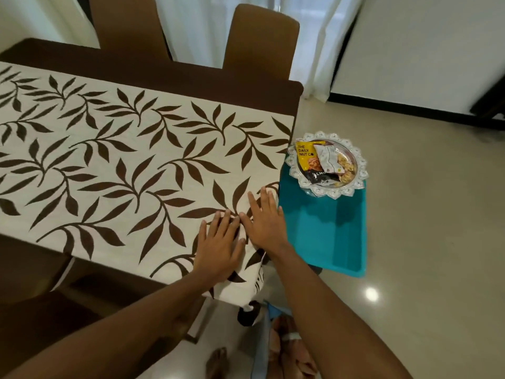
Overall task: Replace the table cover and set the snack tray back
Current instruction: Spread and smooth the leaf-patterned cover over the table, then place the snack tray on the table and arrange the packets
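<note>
Two flat palms: our left hand and right hand press side by side, fingers straight and gripping nothing, on the leaf-print cover near a corner of the desk. Just beside that corner, the snack tray with packets sits on a teal seat.
</note>
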`<move>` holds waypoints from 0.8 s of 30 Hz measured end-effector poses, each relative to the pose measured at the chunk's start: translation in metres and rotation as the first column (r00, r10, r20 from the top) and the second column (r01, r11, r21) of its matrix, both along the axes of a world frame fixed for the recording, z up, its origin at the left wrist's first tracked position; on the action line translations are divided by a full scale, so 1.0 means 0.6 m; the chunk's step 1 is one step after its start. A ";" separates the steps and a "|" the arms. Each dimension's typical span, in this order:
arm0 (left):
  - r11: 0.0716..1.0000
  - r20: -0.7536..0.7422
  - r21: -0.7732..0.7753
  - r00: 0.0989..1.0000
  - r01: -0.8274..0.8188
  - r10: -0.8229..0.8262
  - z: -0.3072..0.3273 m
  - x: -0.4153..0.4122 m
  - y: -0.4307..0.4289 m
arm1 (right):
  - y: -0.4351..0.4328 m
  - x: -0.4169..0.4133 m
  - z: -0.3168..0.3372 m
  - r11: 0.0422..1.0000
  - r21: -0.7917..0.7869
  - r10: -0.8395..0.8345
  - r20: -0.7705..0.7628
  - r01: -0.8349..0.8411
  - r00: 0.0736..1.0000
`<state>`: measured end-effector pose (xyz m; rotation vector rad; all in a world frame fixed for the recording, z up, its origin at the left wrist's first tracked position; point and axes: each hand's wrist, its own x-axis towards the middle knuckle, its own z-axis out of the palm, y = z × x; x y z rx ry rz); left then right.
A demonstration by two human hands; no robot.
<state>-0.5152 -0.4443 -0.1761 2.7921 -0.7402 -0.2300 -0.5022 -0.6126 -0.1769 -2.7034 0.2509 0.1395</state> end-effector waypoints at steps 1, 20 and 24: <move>0.998 0.012 -0.033 0.999 -0.045 0.045 0.000 -0.004 -0.004 | -0.002 -0.004 0.004 1.000 0.022 0.017 -0.017 -0.016 1.000; 0.946 -0.276 -0.292 0.959 -0.143 0.060 0.090 0.043 -0.320 | -0.401 -0.124 0.029 0.890 0.358 -0.236 -0.168 0.282 0.957; 0.929 -0.345 -0.294 0.932 -0.223 0.114 0.092 0.120 -0.380 | -0.455 -0.068 0.017 0.830 0.359 -0.391 -0.172 0.427 0.904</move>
